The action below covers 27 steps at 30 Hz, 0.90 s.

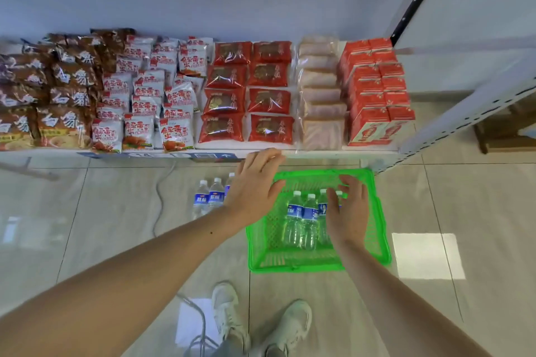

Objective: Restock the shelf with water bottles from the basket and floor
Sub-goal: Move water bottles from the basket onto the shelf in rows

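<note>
Partly, your right hand (346,211) covers the clear plastic water bottles with blue labels and white caps (301,219) standing in the bright green plastic mesh basket (374,229); two show fully, and at least two more hide behind the palm, so you cannot count them surely. That hand hangs over them with fingers straight and spread, gripping nothing, and whether it touches a cap cannot be told. Your left hand (255,185) is likewise spread and empty, its fingertips up at the front edge of the white shelf (319,153), and its wrist hides part of a second group of water bottles on the floor (210,197); three caps show there.

Along the shelf's front edge every row is packed: brown noodle packets (62,124) cut off at the left edge, white snack bags (139,130), red biscuit packs (246,127), pale clear-wrapped bread (322,130) and red cartons (377,124) at the right corner.

Between the shelf and your pale sneakers (229,310) the grey tiled floor (464,211) lies open, with a grey cable (158,197) trailing left of the floor bottles. The basket sits just below the shelf's right end.
</note>
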Each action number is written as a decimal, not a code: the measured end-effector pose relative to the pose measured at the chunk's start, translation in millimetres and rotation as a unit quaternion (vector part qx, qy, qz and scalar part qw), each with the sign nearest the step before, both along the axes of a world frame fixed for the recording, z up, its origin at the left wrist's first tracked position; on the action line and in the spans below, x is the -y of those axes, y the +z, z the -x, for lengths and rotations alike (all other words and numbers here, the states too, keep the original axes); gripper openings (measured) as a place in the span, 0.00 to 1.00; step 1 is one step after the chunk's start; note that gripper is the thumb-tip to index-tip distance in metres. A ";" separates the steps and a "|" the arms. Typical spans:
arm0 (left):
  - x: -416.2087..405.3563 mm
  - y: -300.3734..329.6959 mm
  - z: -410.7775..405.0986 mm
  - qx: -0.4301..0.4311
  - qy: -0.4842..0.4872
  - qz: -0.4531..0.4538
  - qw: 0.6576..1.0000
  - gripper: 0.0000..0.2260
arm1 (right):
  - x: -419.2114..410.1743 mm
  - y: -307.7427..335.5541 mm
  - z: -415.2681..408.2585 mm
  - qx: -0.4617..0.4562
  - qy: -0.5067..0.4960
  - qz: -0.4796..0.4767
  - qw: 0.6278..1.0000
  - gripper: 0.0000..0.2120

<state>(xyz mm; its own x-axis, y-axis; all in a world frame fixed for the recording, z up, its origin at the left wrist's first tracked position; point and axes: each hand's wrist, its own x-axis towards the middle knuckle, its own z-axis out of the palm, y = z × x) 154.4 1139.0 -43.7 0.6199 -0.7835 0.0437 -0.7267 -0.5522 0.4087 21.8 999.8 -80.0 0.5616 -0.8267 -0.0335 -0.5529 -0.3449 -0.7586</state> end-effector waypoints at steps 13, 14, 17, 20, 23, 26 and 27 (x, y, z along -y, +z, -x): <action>-41.0 -302.7 -4.2 0.000 0.008 -0.190 0.982 0.29 | -31.5 -322.1 11.8 -0.302 0.034 -0.178 0.936 0.29; -44.2 -321.3 -4.7 0.011 0.007 -0.191 0.981 0.29 | -33.6 -341.1 8.1 -0.316 0.041 -0.184 0.930 0.29; -48.0 -364.4 -4.3 0.031 0.013 -0.180 0.983 0.30 | -40.5 -386.5 -1.3 -0.336 0.044 -0.196 0.920 0.28; -47.4 -387.6 -1.8 0.048 0.023 -0.170 0.984 0.31 | -53.4 -422.3 -5.3 -0.387 0.074 -0.174 0.903 0.31; -47.3 -393.3 -0.1 0.047 0.038 -0.152 0.987 0.30 | -64.8 -446.2 -8.2 -0.427 0.070 -0.142 0.890 0.35; -49.2 -396.4 0.6 0.059 0.035 -0.140 0.988 0.29 | -68.5 -459.5 -13.0 -0.462 0.067 -0.124 0.876 0.36; -49.9 -397.7 1.0 0.062 0.034 -0.137 0.988 0.29 | -70.3 -463.0 -14.7 -0.463 0.063 -0.135 0.874 0.36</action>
<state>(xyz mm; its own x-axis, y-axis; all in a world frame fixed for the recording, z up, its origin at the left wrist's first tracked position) 153.4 1188.8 -441.4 0.6748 -0.7331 -0.0845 -0.7192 -0.6790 0.1474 36.6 1070.2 -543.0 0.2752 -0.6519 -0.7066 -0.9436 -0.3240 -0.0685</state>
